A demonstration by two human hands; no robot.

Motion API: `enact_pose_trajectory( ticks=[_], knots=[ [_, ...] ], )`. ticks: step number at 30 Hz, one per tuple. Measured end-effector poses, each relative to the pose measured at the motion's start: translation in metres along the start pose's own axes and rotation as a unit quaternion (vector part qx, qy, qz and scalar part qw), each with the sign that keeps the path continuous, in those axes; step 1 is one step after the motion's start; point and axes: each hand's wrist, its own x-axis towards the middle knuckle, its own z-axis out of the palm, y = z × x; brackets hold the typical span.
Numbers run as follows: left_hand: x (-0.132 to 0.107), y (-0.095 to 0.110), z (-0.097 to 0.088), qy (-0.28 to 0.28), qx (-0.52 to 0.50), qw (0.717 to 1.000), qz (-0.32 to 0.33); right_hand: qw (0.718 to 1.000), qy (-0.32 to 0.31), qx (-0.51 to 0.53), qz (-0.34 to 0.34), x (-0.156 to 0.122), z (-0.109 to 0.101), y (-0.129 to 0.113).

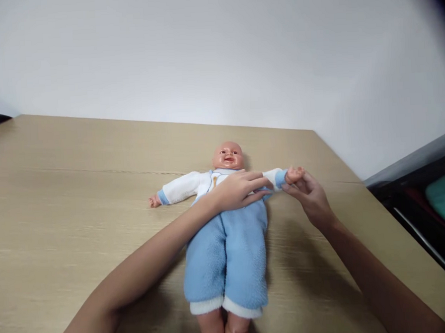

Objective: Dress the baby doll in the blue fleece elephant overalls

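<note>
Head view shows the doll (243,245) on its back on the bench (79,213), its long axis running near to far, head (228,155) at the far end. The left hand (236,189) lies back-up across its front, fingertips at the right-side sleeve (270,175), whether gripping I cannot tell; the right hand (312,199), nearer that outstretched arm's end, pinches the toy fist (294,173) between thumb and fingers.

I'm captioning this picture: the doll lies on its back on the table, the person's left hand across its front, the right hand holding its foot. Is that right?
Not the foot: the head view shows the right hand holding the small hand of the doll. It lies on its back on the table, the left hand across its front.
</note>
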Motion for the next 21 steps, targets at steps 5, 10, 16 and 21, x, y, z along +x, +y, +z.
enact_pose_trajectory(
  ticks=[5, 10, 16, 21],
  knots=[
    [-0.011, 0.0, 0.003, 0.058, 0.118, 0.989, 0.07, 0.997, -0.073, -0.018, -0.031, 0.008, 0.032, 0.011],
    [-0.019, 0.0, 0.003, 0.09, 0.16, 0.977, 0.113, 0.97, -0.137, -0.127, -0.158, -0.01, 0.036, 0.022],
    [-0.011, 0.005, -0.006, 0.103, 0.017, 0.994, 0.04, 0.952, -0.154, -0.151, -0.215, -0.028, 0.036, 0.013],
    [-0.004, -0.004, -0.006, 0.103, -0.204, 0.966, -0.118, 0.97, -0.13, -0.105, -0.177, -0.035, 0.046, 0.014]
  ],
)
